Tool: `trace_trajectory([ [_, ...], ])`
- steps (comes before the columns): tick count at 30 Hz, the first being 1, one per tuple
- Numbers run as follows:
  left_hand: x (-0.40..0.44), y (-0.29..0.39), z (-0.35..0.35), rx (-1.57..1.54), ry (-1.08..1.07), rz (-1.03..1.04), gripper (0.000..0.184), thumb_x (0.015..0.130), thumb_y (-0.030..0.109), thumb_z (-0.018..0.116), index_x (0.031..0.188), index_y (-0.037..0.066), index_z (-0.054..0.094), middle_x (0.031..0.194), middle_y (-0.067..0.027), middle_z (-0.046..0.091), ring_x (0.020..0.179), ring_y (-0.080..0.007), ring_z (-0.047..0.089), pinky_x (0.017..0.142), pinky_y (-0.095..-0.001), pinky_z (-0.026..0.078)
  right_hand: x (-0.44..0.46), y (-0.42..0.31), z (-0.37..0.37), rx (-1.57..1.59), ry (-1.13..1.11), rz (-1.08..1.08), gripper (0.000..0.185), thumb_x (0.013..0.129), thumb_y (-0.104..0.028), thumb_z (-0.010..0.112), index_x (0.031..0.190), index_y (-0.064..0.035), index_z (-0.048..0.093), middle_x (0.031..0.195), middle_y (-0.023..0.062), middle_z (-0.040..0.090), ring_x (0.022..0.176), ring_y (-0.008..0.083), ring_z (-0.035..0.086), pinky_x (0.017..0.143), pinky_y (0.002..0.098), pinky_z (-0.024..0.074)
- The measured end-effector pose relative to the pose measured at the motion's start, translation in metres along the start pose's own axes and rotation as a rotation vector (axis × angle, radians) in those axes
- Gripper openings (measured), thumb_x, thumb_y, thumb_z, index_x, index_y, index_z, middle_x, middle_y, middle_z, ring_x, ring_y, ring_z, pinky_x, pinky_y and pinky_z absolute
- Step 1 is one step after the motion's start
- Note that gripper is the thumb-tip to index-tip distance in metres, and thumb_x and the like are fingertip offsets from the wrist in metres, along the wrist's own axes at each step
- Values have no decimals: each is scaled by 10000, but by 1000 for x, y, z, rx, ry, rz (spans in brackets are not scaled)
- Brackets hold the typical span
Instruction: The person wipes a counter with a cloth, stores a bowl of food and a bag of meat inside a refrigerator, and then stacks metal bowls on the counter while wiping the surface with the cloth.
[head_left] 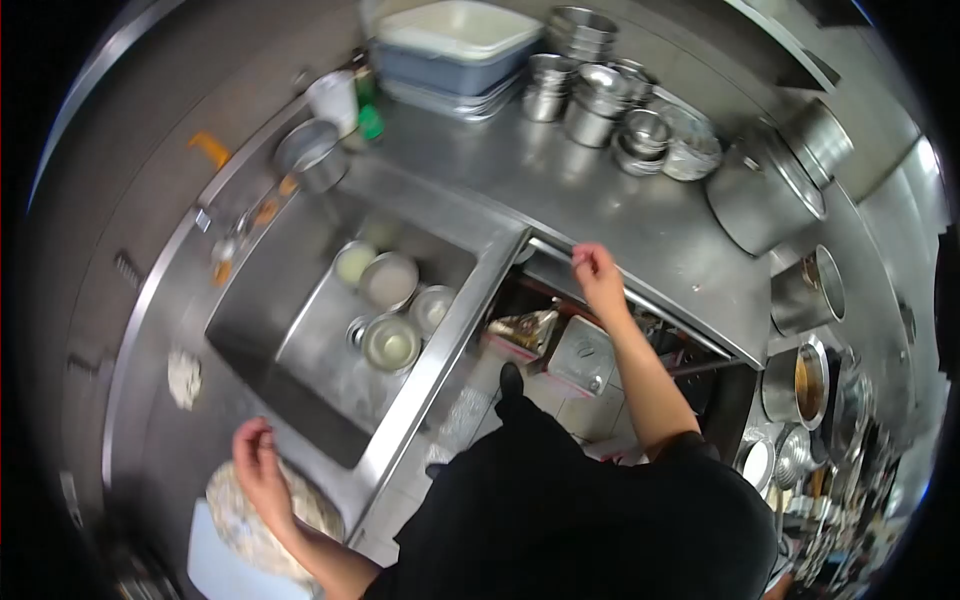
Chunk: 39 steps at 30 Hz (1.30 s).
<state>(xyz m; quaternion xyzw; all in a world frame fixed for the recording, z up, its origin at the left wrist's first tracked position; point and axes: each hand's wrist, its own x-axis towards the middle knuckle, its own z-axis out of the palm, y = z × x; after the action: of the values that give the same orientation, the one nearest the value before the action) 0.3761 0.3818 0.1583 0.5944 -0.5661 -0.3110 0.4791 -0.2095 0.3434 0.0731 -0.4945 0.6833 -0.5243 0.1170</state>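
Note:
My left hand (262, 468) is over a round, mottled bundle (318, 508) that looks wrapped in clear plastic. Its fingers are loosely bent and apart, with nothing seen in them. Under the bundle lies a pale blue board (215, 560). My right hand (598, 278) hovers by the front edge of the steel counter (660, 250), fingers half curled and no object visible in them. Between the hands is a steel sink (310, 390) holding several round metal bowls, among them one with cloudy liquid (388, 280) and another with pale yellowish liquid (391, 345).
A white crumpled cloth (184, 379) lies left of the sink. Stacked tubs (455, 60), metal containers (590, 115) and a large lidded pot (760, 195) stand along the back. Below the counter sit a lidded steel pan (582, 355) and a bagged item (525, 330). More pots (790, 385) stand right.

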Motion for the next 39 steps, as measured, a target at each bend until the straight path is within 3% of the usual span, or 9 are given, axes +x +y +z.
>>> trace_trajectory([
  [3, 30, 21, 111, -62, -250, -59, 182, 974, 76, 611, 1142, 6, 608, 1025, -31, 625, 950, -111, 567, 874, -248, 455, 122, 28, -71, 60, 132, 117, 173, 934, -147, 623, 1082, -61, 649, 872, 17, 664, 791, 96, 600, 723, 266, 495],
  [8, 92, 63, 265, 86, -416, -84, 195, 962, 92, 615, 1141, 17, 622, 999, -64, 661, 914, -130, 603, 823, -267, 481, 346, 136, -161, -106, 330, 24, 283, 913, -273, 618, 1054, -30, 652, 847, 64, 683, 754, 163, 644, 698, 309, 524],
  [14, 135, 141, 410, 198, -621, 39, 199, 926, 33, 612, 1121, 15, 646, 1008, -120, 677, 903, -195, 654, 812, -310, 513, 538, 180, -201, 13, 377, 307, 374, 929, -337, 626, 1093, -1, 632, 878, 73, 651, 711, 159, 621, 559, 316, 540],
  [17, 144, 157, 451, 274, -710, 65, 213, 914, 57, 636, 1120, 7, 648, 1063, -147, 669, 919, -233, 672, 809, -324, 527, 593, 201, -197, 46, 294, 614, 439, 923, -397, 631, 1146, -19, 622, 984, 108, 652, 744, 204, 635, 552, 352, 559],
  [19, 149, 167, 465, 308, -726, 59, 220, 911, 65, 643, 1123, 6, 650, 1068, -157, 668, 928, -249, 676, 812, -327, 530, 613, 216, -180, 62, 325, 758, 475, 925, -439, 620, 1190, -45, 608, 1061, 126, 631, 760, 238, 643, 538, 378, 578],
  [24, 151, 156, 470, 308, -662, -35, 213, 916, 60, 630, 1120, 8, 666, 1053, -148, 683, 900, -224, 679, 794, -320, 531, 639, 244, -164, 182, 451, 818, 398, 920, -286, 561, 1171, 14, 637, 1042, 164, 673, 731, 254, 676, 522, 352, 589],
  [27, 152, 147, 465, 328, -635, -99, 215, 913, 49, 626, 1118, 5, 672, 1013, -145, 698, 883, -221, 680, 791, -317, 525, 649, 250, -176, -3, 327, 798, 318, 907, -188, 522, 1099, 29, 651, 886, 171, 691, 583, 271, 683, 497, 357, 564],
  [35, 151, 121, 444, 385, -540, -191, 230, 920, 94, 641, 1130, 2, 659, 977, -130, 704, 838, -188, 655, 778, -317, 516, 650, 261, -205, 415, 429, 784, 296, 917, -191, 496, 1127, 12, 547, 926, 185, 552, 614, 235, 532, 512, 420, 610],
  [39, 150, 99, 446, 348, -586, -172, 222, 924, 97, 641, 1125, 7, 662, 970, -124, 707, 832, -188, 658, 775, -320, 517, 647, 260, -198, 362, 417, 747, 349, 929, -217, 501, 1164, 38, 533, 902, 189, 562, 588, 240, 569, 512, 414, 610],
])
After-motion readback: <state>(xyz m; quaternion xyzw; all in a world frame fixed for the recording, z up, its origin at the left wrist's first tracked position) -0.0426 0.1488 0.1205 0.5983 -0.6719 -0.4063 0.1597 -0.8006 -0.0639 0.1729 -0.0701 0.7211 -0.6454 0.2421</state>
